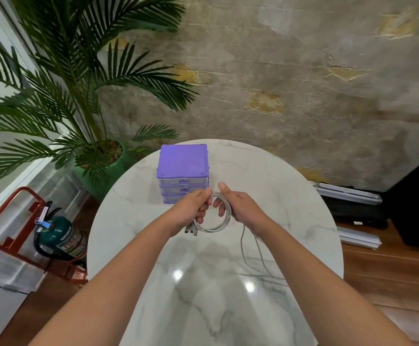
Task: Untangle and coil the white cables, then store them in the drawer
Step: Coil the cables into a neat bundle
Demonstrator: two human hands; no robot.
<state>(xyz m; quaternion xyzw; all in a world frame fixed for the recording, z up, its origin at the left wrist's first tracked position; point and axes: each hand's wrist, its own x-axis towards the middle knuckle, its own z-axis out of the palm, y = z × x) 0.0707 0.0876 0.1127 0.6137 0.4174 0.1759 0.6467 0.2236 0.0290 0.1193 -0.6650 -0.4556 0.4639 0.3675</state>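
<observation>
Altogether two hands (193, 206) (238, 206), one cable coil (215, 221)

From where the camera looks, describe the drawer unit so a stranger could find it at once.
Start at the round white marble table. At its far edge, just beyond the hands, stands the small drawer unit. Nothing else there has its purple top and frame with three clear stacked drawers, all closed.

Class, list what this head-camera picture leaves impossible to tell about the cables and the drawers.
- How many white cables form the coil: strands overlap, too thin.
- Where the loose ends finish: they fade against the marble table.
- Lowest drawer front of the purple drawer unit: the left hand covers part.
- Right hand fingertips: behind the coil.
</observation>
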